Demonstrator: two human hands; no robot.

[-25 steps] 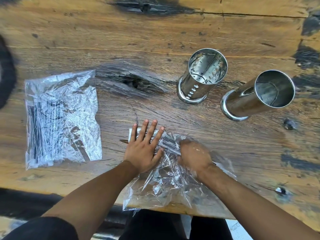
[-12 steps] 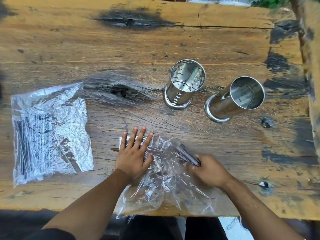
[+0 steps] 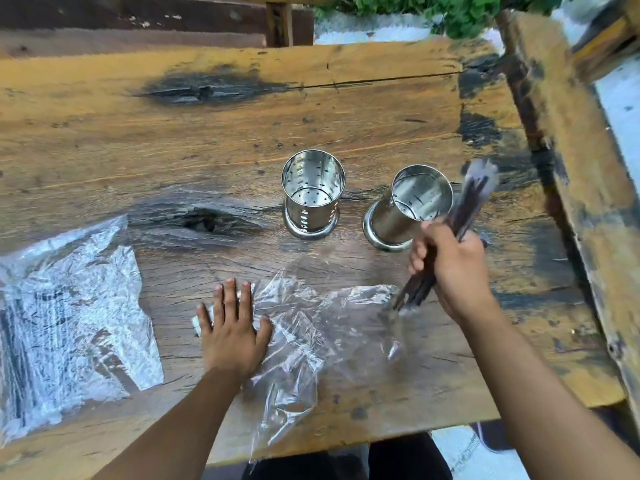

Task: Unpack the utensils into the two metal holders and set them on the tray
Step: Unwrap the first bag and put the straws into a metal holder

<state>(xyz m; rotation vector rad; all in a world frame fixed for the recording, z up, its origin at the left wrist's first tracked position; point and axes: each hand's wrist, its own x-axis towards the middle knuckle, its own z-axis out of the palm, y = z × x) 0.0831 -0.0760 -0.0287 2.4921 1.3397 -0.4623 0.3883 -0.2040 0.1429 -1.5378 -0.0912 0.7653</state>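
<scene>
Across almost the whole frame lies a rough wooden table [image 3: 207, 140], with dark burnt-looking marks near its top and right side. At the left edge of the frame a crumpled clear plastic bag [image 3: 69, 323] rests flat on the wood, and dark thin utensils show through it. Lower in the middle, a second clear bag [image 3: 311, 344] lies open and wrinkled, reaching over the near edge of the table. Just above the middle stand two shiny metal holders, close to each other but apart: the left holder [image 3: 311, 199] is upright with small holes in its wall, and the right holder [image 3: 412, 209] looks tilted in this wide view. Both look empty inside. On the left end of the open bag the left hand [image 3: 232, 330] lies flat, palm down, fingers spread. Right of the middle, the right hand [image 3: 450, 265] is closed in a fist around a bundle of dark utensils [image 3: 467, 209] (the upper ends are blurred), held in the air just beside the right holder.
</scene>
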